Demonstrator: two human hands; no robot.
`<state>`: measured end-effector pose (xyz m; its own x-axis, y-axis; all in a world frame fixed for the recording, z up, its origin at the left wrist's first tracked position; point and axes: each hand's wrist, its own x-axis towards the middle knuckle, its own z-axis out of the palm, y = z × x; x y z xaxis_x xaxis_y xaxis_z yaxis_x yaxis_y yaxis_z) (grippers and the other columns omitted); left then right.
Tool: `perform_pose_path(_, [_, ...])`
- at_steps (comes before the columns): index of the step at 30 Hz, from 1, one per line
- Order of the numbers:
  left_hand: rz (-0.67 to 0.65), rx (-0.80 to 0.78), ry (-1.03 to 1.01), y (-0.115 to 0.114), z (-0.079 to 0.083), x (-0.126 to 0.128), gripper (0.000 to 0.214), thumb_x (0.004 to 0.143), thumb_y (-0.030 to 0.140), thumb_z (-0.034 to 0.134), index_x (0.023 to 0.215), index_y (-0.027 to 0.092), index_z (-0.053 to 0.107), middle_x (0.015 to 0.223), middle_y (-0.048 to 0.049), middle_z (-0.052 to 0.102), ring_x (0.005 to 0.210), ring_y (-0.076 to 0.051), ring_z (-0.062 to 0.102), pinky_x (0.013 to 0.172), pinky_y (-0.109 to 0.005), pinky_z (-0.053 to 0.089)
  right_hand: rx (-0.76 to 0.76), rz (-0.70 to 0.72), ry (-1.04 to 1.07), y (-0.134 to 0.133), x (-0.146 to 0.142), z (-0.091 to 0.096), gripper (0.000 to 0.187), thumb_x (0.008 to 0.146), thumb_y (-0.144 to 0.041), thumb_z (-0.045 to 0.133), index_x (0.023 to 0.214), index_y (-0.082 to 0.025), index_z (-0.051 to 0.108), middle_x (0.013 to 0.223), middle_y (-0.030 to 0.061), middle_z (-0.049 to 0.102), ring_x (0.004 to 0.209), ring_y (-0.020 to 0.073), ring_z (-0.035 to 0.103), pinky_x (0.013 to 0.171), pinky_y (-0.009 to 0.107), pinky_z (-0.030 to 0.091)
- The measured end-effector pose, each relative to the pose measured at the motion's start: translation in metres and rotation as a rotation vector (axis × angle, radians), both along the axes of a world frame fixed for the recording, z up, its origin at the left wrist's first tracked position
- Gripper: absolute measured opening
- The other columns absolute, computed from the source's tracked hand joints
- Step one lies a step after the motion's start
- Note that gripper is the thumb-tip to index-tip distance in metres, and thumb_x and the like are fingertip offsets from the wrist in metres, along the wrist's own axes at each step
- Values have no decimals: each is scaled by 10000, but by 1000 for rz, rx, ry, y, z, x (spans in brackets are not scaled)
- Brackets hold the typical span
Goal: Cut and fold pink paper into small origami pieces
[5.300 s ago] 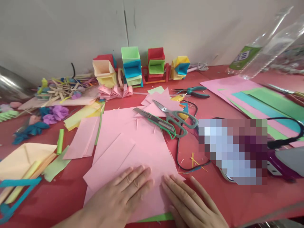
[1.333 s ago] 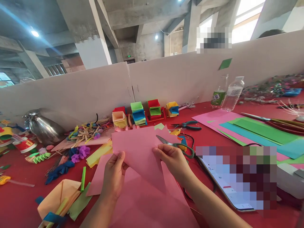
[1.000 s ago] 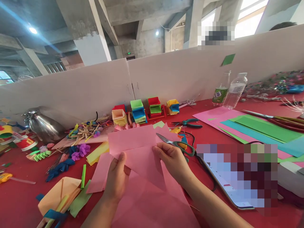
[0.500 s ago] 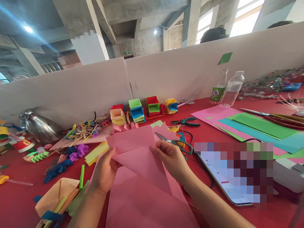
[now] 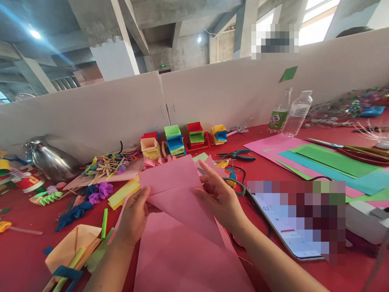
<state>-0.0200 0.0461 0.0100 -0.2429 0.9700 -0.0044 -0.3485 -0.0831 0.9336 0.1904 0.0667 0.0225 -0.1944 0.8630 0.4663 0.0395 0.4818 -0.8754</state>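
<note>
Pinching a creased pink paper sheet point(image 5: 179, 194), the left hand point(image 5: 133, 215) and right hand point(image 5: 220, 198) raise its folded, seemingly triangular flap.

Two hands, the left hand point(image 5: 133, 215) and the right hand point(image 5: 220, 198), pinch one folded pink sheet point(image 5: 176, 190) between their fingers point(image 5: 209, 174). One more pink sheet point(image 5: 182, 259) lies flat below them on the tabletop point(image 5: 24, 251).

Beyond the fingers stand four clusters of folded paper boxes point(image 5: 174, 140). Just past the right fingers lie one pair of teal-handled pliers point(image 5: 238, 155) and one pair of green-handled scissors point(image 5: 235, 181), partly hidden by that hand.

Well to the right of the fingers are two bottles point(image 5: 296, 113), one pair of long scissors point(image 5: 334, 145) and one phone point(image 5: 282, 227). To the left of the fingers are one metal kettle point(image 5: 51, 160), two purple paper flowers point(image 5: 103, 190) and one green paper roll point(image 5: 104, 217).
</note>
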Motion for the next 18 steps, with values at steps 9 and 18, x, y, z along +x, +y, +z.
perform_pose_path(9, [73, 109, 205, -2, -5, -5, 277, 716, 429, 645, 687, 153, 642, 613, -16, 659, 526, -145, 590, 452, -226, 480, -151, 128, -43, 4, 4, 3, 378, 760, -335, 631, 1116, -234, 559, 975, 35, 584, 773, 141, 563, 668, 279, 480])
perform_pose_path(18, [94, 147, 291, -3, -11, -8, 305, 747, 460, 611, 688, 163, 644, 616, -33, 666, 628, -187, 626, 472, -221, 460, -289, 185, 10, 3, 8, 9, 270, 708, -380, 675, 856, -181, 569, 743, -4, 576, 652, 115, 532, 561, 236, 440])
